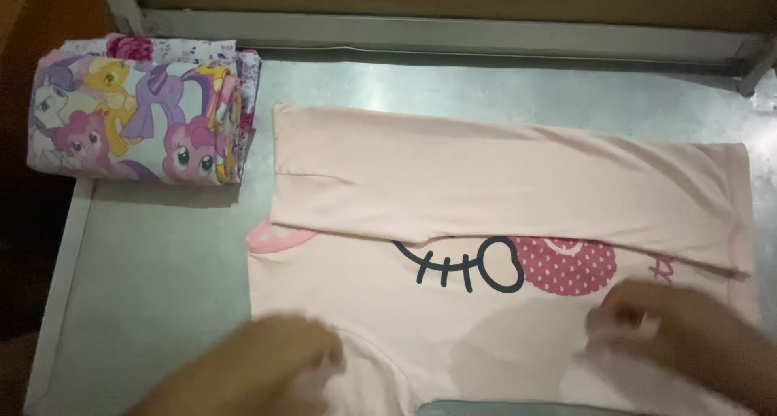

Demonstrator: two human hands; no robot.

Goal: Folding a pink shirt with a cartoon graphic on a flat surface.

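Gripping the near edge of the pink shirt (486, 181), the left hand (279, 355) and right hand (655, 319) pinch its fabric

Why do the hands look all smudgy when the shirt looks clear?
Head view: the left hand and right hand are motion-blurred, while the pale pink printed T-shirt and the folded cartoon-pony fabric stack stay fairly sharp; the light is dim and warm, with soft sheen on the grey metal table.

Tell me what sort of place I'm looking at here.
Probably a home laundry-folding spot. A pink shirt lies half-folded on a grey metal table, a folded cartoon-print stack sits at its corner, and both hands, left hand and right hand, grip the shirt's near edge.
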